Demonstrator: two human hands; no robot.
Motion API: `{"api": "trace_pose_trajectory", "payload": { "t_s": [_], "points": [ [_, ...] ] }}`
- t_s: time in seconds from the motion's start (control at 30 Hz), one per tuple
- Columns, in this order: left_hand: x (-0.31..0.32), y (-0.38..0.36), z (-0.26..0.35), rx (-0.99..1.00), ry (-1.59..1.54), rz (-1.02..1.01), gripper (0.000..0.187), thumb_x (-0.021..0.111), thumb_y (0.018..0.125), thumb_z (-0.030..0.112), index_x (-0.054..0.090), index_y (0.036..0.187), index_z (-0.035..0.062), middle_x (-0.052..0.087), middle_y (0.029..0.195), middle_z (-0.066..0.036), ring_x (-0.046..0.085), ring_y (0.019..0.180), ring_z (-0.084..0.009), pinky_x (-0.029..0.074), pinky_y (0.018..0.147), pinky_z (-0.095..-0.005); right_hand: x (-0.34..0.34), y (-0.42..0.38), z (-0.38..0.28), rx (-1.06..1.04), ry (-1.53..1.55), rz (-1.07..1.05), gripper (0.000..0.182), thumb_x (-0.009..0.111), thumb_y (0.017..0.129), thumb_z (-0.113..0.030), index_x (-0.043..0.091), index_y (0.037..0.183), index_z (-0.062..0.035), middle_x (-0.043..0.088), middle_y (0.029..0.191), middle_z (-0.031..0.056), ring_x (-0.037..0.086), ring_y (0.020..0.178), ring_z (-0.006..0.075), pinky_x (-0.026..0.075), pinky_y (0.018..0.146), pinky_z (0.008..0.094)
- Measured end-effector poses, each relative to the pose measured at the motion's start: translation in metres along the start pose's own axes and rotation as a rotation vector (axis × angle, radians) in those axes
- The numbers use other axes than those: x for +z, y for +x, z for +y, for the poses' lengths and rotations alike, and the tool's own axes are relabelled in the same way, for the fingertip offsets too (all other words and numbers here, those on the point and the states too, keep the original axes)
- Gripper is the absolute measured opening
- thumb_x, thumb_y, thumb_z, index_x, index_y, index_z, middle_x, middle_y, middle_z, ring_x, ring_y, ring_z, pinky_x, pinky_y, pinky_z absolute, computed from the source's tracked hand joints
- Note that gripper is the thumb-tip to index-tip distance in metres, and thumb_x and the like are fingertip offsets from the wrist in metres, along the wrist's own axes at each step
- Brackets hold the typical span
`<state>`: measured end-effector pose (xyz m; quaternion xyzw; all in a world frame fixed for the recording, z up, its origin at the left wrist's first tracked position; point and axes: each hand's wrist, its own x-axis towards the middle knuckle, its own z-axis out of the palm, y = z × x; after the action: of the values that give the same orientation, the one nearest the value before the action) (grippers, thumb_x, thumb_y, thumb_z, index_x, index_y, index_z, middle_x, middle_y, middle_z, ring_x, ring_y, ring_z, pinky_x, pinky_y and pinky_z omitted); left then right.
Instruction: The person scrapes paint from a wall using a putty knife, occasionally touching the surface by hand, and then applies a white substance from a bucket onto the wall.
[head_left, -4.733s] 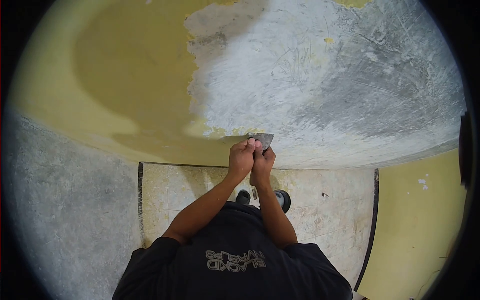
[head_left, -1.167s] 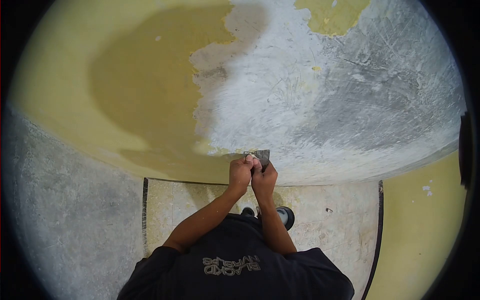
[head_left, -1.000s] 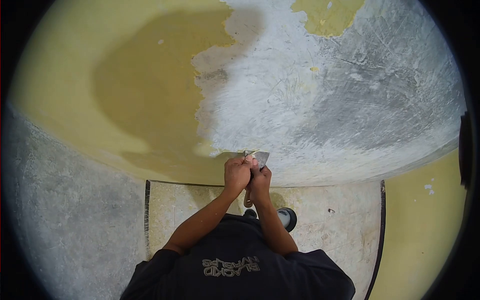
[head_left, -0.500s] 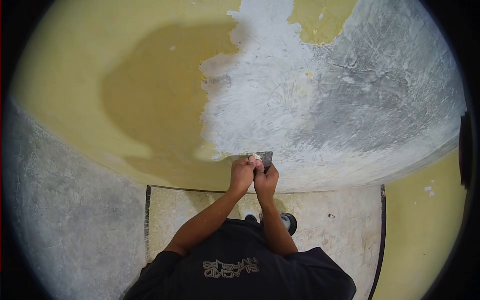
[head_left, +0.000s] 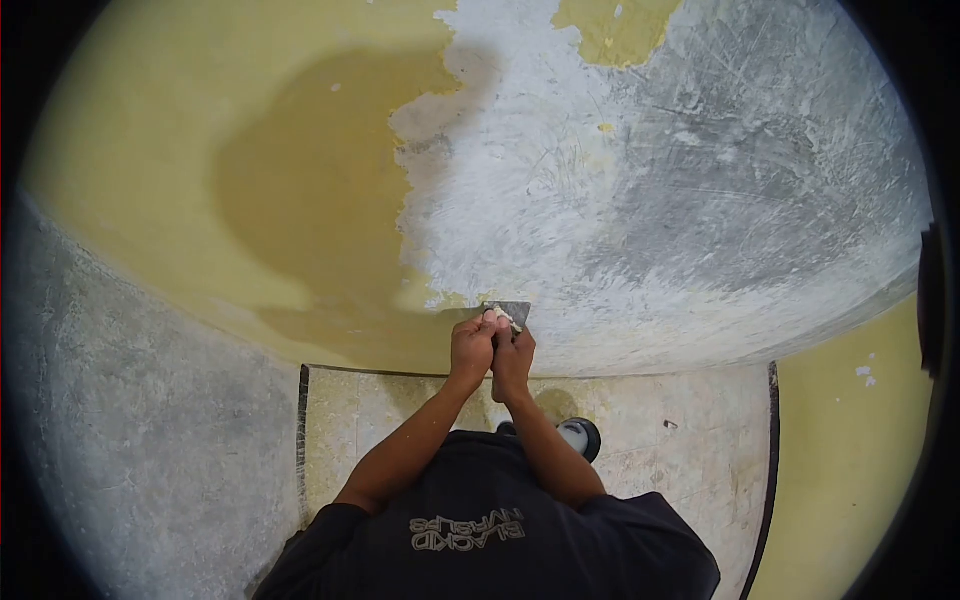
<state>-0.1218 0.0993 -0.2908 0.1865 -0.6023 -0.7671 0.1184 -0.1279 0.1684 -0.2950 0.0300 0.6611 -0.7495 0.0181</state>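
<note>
A thin grey metal scraper (head_left: 517, 312) is held against the lower part of the wall, near the ragged edge of the yellow paint (head_left: 300, 170). My right hand (head_left: 513, 365) is closed around its lower part. My left hand (head_left: 471, 350) is closed too, its fingertips pressed to the left side of the blade beside the right thumb. Pale paint scrapings (head_left: 509, 320) cling to the blade by the fingertips. To the right, the wall is bare, scratched white and grey plaster (head_left: 560, 200).
A yellow patch (head_left: 615, 30) remains high on the bare plaster. Below the wall is a pale floor (head_left: 650, 470) with dark border strips (head_left: 303, 430). One shoe (head_left: 580, 437) shows beside my right forearm. A grey surface (head_left: 170, 420) lies at left, a yellow one (head_left: 850, 470) at right.
Both hands and the scraper have shifted slightly left in view. The wall pattern has also moved a little up and left, so the head has turned somewhat.
</note>
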Motion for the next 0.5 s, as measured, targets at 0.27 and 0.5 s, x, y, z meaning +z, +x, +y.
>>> {"api": "trace_pose_trajectory", "payload": {
  "t_s": [0.27, 0.5],
  "points": [
    [0.002, 0.004, -0.008, 0.016, 0.007, 0.025, 0.029, 0.057, 0.091, 0.018, 0.065, 0.075, -0.0042, 0.06, 0.063, -0.004, 0.051, 0.062, -0.011, 0.043, 0.059, -0.0302, -0.006, 0.001, -0.008, -0.017, -0.126, 0.007, 0.025, 0.054, 0.097, -0.023, 0.06, 0.093, 0.0013, 0.057, 0.072, -0.0002, 0.047, 0.064, 0.0068, 0.04, 0.056, 0.0258],
    [-0.001, 0.0, 0.011, 0.091, 0.382, 0.12, 0.026, 0.06, 0.087, 0.017, 0.065, 0.074, -0.0053, 0.06, 0.059, -0.008, 0.052, 0.058, -0.0147, 0.043, 0.057, -0.0331, 0.007, -0.004, -0.006, 0.201, 0.34, -0.041, 0.031, 0.054, 0.097, -0.027, 0.062, 0.09, 0.0021, 0.059, 0.069, 0.0025, 0.05, 0.06, 0.0089, 0.042, 0.054, 0.027]
  ]
}}
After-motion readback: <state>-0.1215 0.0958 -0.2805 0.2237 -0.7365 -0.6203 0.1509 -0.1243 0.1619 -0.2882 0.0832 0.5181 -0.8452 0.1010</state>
